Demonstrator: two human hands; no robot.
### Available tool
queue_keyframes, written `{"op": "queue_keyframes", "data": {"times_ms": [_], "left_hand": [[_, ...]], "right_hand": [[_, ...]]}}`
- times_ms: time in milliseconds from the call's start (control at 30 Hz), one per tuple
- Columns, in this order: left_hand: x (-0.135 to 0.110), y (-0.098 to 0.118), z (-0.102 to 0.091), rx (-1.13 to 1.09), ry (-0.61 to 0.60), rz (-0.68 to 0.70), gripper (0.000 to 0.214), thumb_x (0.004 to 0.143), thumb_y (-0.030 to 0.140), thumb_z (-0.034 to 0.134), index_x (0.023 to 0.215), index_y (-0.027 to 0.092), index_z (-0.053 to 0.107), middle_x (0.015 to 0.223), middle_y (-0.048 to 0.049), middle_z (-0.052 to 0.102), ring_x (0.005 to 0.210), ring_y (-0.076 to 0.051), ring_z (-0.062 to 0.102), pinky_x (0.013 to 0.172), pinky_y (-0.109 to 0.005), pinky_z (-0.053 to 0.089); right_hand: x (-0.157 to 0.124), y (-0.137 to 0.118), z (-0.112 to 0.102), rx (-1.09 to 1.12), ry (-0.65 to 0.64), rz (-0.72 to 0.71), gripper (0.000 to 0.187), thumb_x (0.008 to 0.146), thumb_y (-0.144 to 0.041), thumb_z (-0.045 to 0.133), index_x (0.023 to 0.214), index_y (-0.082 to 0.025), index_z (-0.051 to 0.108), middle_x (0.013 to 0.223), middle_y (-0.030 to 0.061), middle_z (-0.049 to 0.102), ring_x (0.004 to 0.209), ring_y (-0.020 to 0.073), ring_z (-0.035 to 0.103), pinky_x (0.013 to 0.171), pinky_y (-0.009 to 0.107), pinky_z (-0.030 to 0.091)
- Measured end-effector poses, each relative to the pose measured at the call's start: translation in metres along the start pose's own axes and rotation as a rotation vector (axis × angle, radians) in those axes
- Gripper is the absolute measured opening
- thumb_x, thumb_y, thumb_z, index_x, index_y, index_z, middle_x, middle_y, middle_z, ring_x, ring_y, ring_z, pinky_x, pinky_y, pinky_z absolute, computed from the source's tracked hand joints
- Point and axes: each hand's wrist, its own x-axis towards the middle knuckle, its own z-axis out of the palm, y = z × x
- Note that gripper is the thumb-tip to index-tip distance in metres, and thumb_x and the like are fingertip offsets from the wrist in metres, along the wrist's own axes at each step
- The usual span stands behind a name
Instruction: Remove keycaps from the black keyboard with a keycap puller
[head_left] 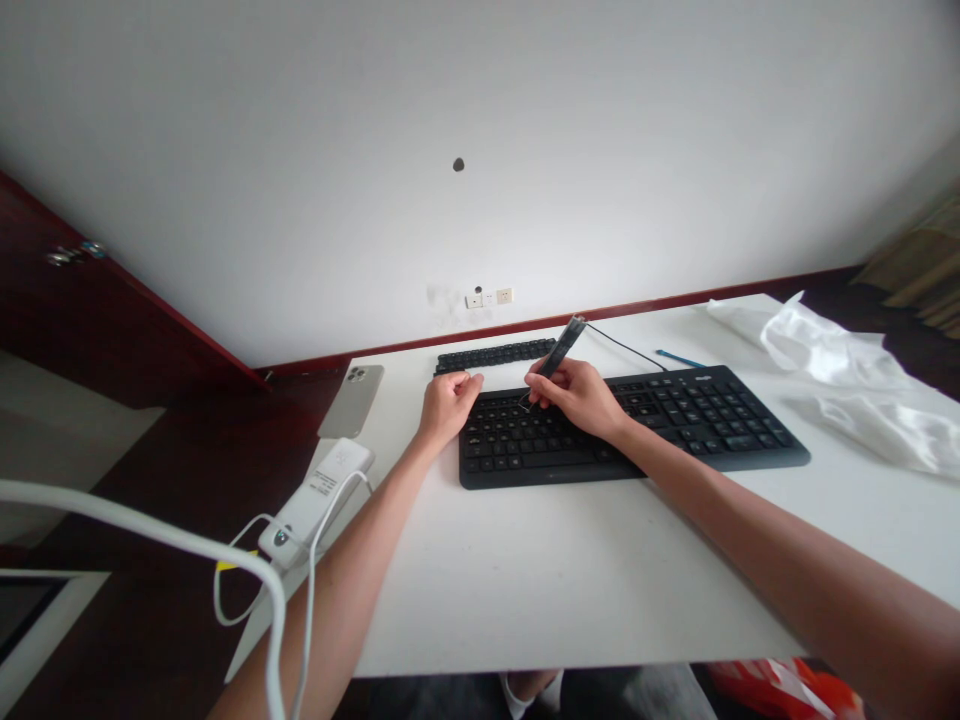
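Note:
A black keyboard (570,455) lies on the white table, its cable running off behind it. My right hand (589,400) is closed around a keycap puller (562,345) with a dark handle, held at a slant. Its thin wire ends reach down to the keys on the keyboard's left half. My left hand (450,405) rests by the keyboard's upper left corner, fingers curled in; whatever they may hold is hidden. Just behind that hand, loose black keycaps (495,354) are lined up in rows on the table.
At the table's left are a phone (355,400) and a white power strip (319,500) with a white cord. A blue stick-like tool (679,358) lies behind the keyboard. Crumpled white plastic (825,345) covers the right side. The wall with sockets (489,299) stands behind.

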Motion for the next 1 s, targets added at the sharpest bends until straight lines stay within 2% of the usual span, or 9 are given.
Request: {"op": "queue_keyframes", "data": {"times_ms": [1000], "left_hand": [[0.0003, 0.0007, -0.0003, 0.018, -0.007, 0.000, 0.053, 0.095, 0.047, 0.057, 0.062, 0.021, 0.024, 0.059, 0.0052, 0.021, 0.057, -0.011, 0.024, 0.057, -0.028, 0.020]], "right_hand": [[-0.0003, -0.0001, 0.0002, -0.011, 0.001, 0.000, 0.043, 0.088, -0.059, 0.074, 0.093, -0.017, 0.067, 0.073, 0.0059, 0.074, 0.061, 0.0172, 0.065, 0.062, 0.030, 0.056]]}}
